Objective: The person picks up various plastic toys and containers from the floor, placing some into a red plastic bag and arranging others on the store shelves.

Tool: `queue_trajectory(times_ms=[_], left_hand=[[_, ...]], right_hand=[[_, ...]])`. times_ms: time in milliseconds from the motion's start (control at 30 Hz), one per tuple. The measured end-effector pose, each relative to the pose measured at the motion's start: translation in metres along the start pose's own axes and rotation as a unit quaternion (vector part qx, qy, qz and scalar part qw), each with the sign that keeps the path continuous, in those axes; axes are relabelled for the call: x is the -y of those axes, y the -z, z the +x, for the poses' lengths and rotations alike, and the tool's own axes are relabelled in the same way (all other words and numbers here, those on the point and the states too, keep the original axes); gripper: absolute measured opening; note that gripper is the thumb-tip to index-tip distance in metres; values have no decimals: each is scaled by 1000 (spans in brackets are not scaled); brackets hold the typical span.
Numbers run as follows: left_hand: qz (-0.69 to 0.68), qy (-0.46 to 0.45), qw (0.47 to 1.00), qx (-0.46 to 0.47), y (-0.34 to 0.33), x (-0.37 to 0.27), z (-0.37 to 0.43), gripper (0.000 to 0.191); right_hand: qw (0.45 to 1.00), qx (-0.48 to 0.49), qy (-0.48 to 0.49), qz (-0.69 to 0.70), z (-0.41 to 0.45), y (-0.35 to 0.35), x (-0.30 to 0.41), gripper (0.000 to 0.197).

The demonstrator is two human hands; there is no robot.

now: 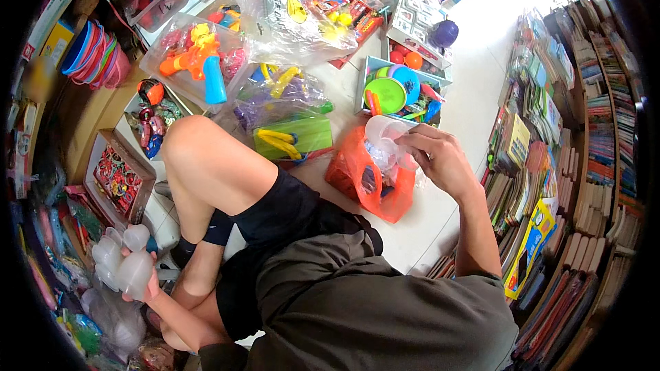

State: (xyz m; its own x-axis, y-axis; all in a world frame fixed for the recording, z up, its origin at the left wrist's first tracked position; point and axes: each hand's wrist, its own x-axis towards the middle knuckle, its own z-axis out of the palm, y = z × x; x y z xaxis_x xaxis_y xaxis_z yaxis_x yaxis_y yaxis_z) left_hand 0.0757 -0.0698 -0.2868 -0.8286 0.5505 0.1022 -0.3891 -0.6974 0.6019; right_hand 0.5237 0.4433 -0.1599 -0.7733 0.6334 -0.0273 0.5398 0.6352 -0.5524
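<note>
My left hand (150,287), at the lower left, holds several translucent white plastic pieces (135,274) that look like rounded cups or shells. At the middle right, my right hand (441,158) pinches more translucent plastic pieces (384,129). They hang over the mouth of a red-orange plastic carrier bag (394,205) standing on the tiled floor. Clear crinkled plastic and some darker contents show inside the bag, partly hidden by the pieces. Below my left hand lies a clear plastic bag (121,327) with pale rounded things in it.
Toy guns fill a clear plastic bin (149,56) beyond my knee. A box of colourful lids and toys (363,85) stands past the red-orange bag. A carton of small coloured bands (98,178) sits at the left. Bookshelves (593,165) line the right.
</note>
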Motion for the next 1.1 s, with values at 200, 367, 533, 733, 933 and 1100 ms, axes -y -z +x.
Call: queue_trajectory(times_ms=[200,367,533,733,933,1100], left_hand=[[-7,12,1000,-5,3,-2,8,123],[-20,16,1000,-6,3,7,14,121],[-10,22,1000,-10,-3,7,16,120],[-11,30,999,-8,-11,19,16,118],[-11,26,1000,-14,-8,11,5,116],[-38,32,999,-7,12,15,3,115]], right_hand=[[952,223,-194,-85,-16,-15,-63,22],[933,311,-173,-59,-58,-74,-100,56],[923,360,-101,93,-28,-112,-39,92],[901,242,-73,351,-9,-147,-9,81],[860,32,-263,436,-9,-137,-50,28],[995,-25,-25,90,-12,-194,-98,22]])
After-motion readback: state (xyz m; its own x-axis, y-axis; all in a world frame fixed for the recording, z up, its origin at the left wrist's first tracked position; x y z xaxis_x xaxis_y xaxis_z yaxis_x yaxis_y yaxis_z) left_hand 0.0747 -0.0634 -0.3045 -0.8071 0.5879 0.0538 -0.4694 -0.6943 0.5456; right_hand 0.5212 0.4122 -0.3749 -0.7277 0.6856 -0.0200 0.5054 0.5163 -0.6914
